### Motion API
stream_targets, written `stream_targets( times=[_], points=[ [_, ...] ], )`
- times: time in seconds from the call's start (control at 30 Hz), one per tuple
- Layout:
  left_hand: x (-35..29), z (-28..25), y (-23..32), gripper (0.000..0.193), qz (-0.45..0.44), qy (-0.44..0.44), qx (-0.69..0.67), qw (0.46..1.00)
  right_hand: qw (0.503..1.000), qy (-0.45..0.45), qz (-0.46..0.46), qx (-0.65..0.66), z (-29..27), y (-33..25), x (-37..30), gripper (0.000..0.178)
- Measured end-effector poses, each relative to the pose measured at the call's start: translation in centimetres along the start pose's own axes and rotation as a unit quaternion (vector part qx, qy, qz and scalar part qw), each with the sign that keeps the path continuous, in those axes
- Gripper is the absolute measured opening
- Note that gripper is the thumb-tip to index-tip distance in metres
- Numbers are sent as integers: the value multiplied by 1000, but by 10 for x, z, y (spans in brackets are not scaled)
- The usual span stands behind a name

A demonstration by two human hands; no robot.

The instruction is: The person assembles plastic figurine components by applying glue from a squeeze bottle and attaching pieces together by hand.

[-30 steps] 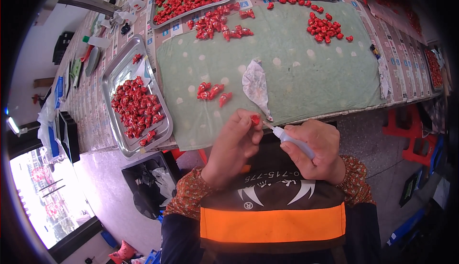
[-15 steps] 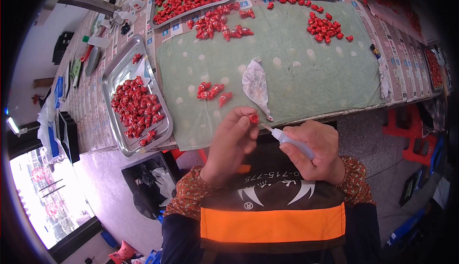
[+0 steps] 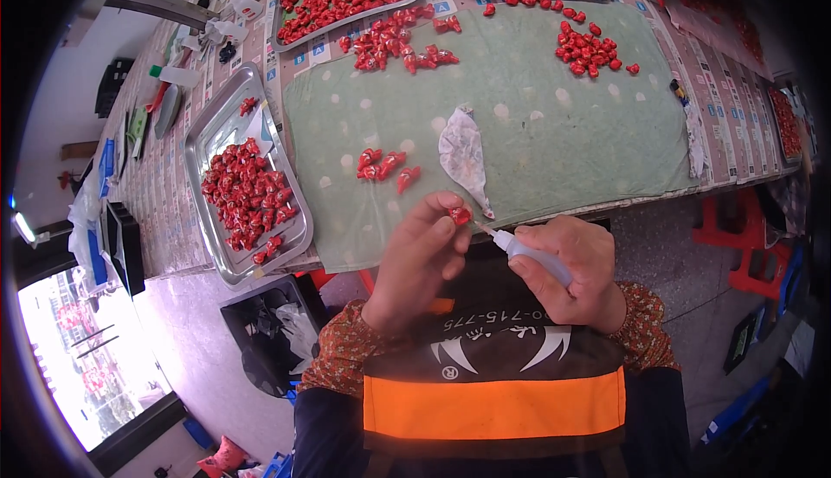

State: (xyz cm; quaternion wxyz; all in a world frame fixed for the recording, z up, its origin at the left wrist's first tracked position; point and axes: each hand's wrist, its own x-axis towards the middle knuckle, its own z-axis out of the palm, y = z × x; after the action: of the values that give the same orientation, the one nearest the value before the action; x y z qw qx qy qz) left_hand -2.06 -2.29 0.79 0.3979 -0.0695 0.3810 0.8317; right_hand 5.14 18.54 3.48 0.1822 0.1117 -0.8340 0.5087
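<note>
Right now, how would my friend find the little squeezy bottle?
Find the big green cloth. Below its lower edge in the picture, the right hand holds the bottle. It's pale with a thin tip, unlike the small red piece in the left hand.

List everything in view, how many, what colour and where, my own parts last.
Red piece: one, red, in left hand
Squeeze bottle: one, pale, in right hand
Big cloth: one, green, on table
Table: one, pinkish patterned, under big cloth
Loose red pieces: many, red, on big cloth
Rag: one, whitish, on big cloth
Trays: at least two, silver, table's left and back
Tray pieces: many, red, heaped in trays
Capped bottle: one, white with green cap, table's left
Bin: one, black, floor at left
Stools: count unclear, red, floor at right
Apron: one, dark with orange band, on you
Left hand, right hand: two, bare, by table's front edge
</note>
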Motion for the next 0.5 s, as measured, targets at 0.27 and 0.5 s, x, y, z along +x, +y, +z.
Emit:
stream_targets(
  times=[0.27,0.5],
  points=[
    [2,-2,-1,25,2,-7,-26,1000,1000,-5,-2,12,2,-3,0,31],
    [2,-4,-2,24,14,-18,-35,999,1000,-5,-3,13,2,-5,2,32]
  ],
)
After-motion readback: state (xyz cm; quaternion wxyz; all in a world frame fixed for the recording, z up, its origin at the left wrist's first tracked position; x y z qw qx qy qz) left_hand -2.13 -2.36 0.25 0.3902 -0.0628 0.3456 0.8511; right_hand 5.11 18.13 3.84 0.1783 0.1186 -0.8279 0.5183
